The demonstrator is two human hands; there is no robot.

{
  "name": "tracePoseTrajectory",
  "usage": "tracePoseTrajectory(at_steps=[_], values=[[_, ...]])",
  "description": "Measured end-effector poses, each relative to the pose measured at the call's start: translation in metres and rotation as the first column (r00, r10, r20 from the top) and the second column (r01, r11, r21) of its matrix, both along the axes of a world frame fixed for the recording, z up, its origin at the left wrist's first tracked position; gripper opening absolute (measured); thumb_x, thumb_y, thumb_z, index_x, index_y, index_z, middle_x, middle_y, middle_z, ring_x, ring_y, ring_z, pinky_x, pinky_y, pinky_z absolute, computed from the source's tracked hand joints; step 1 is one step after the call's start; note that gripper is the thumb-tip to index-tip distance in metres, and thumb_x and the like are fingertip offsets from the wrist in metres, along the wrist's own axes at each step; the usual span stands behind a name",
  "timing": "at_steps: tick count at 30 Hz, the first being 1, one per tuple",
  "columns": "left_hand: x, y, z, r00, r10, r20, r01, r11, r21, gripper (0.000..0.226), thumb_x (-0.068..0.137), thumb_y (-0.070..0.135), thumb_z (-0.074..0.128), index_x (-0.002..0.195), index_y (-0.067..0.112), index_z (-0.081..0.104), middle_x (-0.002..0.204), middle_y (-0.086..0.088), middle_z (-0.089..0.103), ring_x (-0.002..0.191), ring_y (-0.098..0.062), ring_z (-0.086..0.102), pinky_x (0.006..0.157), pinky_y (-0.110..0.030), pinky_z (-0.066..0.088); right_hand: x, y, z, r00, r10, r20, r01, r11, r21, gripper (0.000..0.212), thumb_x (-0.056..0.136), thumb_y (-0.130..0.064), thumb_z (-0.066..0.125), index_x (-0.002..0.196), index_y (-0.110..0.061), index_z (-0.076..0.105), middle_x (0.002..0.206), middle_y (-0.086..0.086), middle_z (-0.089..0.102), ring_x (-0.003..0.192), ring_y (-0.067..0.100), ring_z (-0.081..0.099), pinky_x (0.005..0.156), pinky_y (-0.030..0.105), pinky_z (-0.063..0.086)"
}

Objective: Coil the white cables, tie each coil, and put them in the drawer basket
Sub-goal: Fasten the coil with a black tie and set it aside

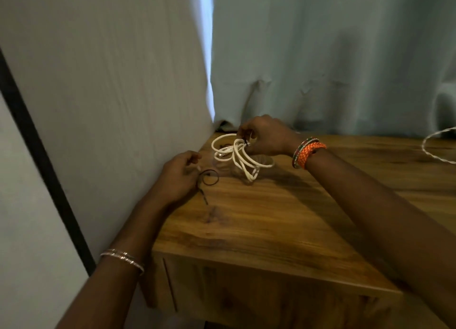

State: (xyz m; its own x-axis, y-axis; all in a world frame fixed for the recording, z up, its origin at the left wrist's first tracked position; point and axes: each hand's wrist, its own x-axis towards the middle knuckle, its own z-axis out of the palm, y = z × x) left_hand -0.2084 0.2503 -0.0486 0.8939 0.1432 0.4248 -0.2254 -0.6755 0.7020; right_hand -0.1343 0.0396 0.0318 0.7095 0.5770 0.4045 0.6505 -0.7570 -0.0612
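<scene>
Just above the wooden cabinet top [283,217], a coiled white cable [238,156] hangs from the right hand [265,138], whose fingers pinch its dark-tied middle. Left of the coil, the left hand [179,178] pinches a thin dark tie loop [209,177], and far right of the coil another white cable [438,146] lies before a pale curtain [333,57].

Single head-worn view, looking forward and down, close over wooden tabletop [283,217], curtain [320,57] behind

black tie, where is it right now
In the head view, the black tie lies at the table's left edge, at the left hand's fingertips.
</scene>
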Motion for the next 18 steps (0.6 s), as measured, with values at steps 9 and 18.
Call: tracePoseTrajectory(at_steps=[9,18], values=[[0.004,0.000,-0.001,0.992,-0.001,0.123,-0.020,0.985,0.174,0.014,0.089,0.021,0.054,0.082,0.017,0.065,0.076,-0.001,0.065,0.071,-0.016,0.061,0.068,-0.037,0.053,0.016,0.019,-0.009,0.999,-0.018,0.030,0.018,1.000,-0.025,0.036,0.078,-0.031,0.069,0.112,-0.024,0.063,0.116,0.002,0.057,0.113,0.024,0.047,0.092,0.042,0.035],[-0.015,-0.006,0.016,0.692,0.187,0.697,-0.042,0.975,-0.220,0.017,0.094,0.010,0.046,0.094,0.017,0.062,0.081,0.003,0.059,0.070,-0.014,0.058,0.058,-0.047,0.054,0.017,0.043,-0.014,0.997,-0.068,0.020,0.067,0.997,0.028,0.038,0.075,-0.040,0.071,0.106,-0.018,0.065,0.110,0.001,0.060,0.112,0.024,0.047,0.096,0.044,0.035]])
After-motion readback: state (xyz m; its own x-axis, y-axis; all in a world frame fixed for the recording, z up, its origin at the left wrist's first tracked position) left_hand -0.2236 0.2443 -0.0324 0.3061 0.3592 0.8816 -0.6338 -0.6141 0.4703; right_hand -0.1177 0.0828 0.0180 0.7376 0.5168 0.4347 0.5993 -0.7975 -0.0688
